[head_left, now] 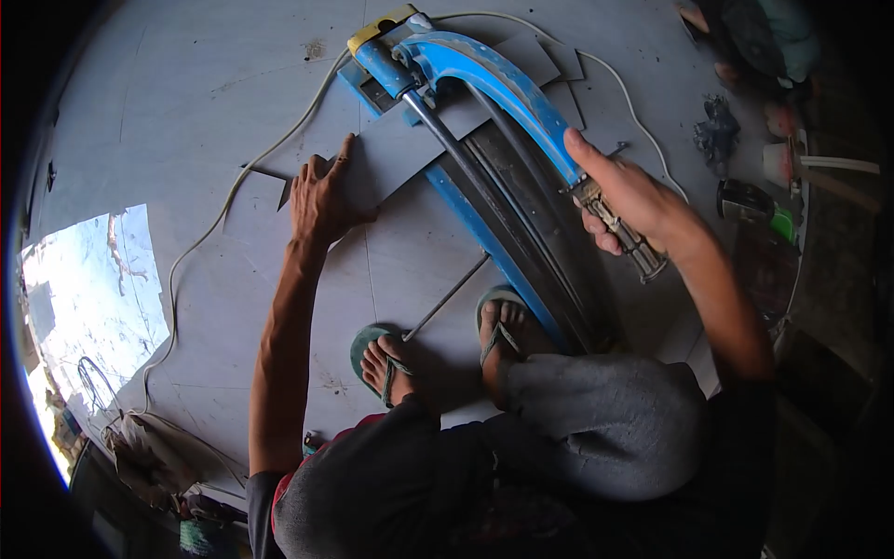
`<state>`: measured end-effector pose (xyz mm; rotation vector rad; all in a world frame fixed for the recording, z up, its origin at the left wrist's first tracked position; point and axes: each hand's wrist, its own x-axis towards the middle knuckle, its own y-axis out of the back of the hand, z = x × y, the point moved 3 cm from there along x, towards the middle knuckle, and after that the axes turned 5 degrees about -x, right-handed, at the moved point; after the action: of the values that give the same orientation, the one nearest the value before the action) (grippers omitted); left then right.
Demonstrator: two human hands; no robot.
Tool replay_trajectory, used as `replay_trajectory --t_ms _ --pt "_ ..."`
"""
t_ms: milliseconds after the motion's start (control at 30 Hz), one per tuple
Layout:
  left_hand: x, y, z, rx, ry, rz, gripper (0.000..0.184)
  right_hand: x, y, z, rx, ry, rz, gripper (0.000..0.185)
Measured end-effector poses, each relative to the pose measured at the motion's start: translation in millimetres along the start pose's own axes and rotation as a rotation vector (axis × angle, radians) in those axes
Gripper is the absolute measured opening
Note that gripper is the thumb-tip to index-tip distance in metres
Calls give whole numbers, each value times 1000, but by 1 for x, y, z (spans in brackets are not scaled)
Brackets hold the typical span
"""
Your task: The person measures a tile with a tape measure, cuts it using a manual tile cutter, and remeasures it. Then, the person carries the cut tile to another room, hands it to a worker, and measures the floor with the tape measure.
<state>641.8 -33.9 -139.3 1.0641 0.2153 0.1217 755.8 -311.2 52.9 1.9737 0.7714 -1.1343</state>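
A manual tile cutter [494,252] with a blue base and steel rails lies on the floor in front of me. Across its far end rests a grey tile [396,154]. My left hand [321,200] grips the tile's left end, index finger along the far edge and thumb toward the near edge. Raised at the right is the cutter's curved blue lever [507,74]. My right hand [629,200] is wrapped around the worn grip [638,256] of that lever, thumb lying along its top. The scoring wheel is hidden.
More tile pieces [563,98] lie beyond the cutter. A pale cable [200,244] loops over the floor behind it. A metal rod [447,296] sticks out from the base toward my sandalled feet [386,365]. Another person [754,42] is at upper right, near a dark crumpled item [715,130].
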Motion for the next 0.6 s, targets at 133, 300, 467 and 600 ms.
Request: replay_trajectory --t_ms 133,300,467,600 --pt "1 1 5 -3 2 -20 107 -2 1 2 -23 53 10 65" --pt "1 -2 2 20 -37 6 104 -1 0 19 -1 64 -17 64" --pt "3 -4 3 18 -23 -17 104 -2 -3 24 -69 84 7 72" --pt "2 -1 4 16 -9 -17 104 1 -5 27 -56 144 15 72"
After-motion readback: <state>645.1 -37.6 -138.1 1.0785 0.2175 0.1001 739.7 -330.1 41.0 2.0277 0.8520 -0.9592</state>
